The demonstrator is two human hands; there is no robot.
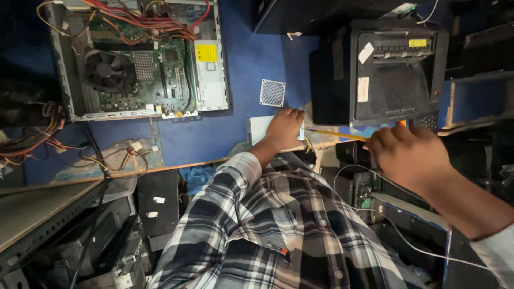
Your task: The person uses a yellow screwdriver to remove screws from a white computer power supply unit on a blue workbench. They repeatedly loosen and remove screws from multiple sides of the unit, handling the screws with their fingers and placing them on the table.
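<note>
A: Fingers first. What does the right hand [409,155] have?

B: It is curled tight round the handle end of a thin screwdriver [336,135]. The yellow shaft runs out leftward from the knuckles, almost level, and its tip ends just beside the left hand [284,128].

A: And that hand?

B: Flat, palm down, fingers spread slightly on a small pale box [258,128]. It presses rather than grips; the box shows only at the hand's left and under the fingertips.

A: Where does the box lie?

B: On the blue table [251,64], close to the table's near edge, which runs just below the wrist.

A: Room around it?

B: Tight on the right: a black printer [399,69] stands just beyond the shaft. Ahead, a square fan grille [272,92] lies near the fingertips. To the left there is bare blue surface, then 1 open computer case [144,59] well apart, wires [32,144] trailing off its left side.
</note>
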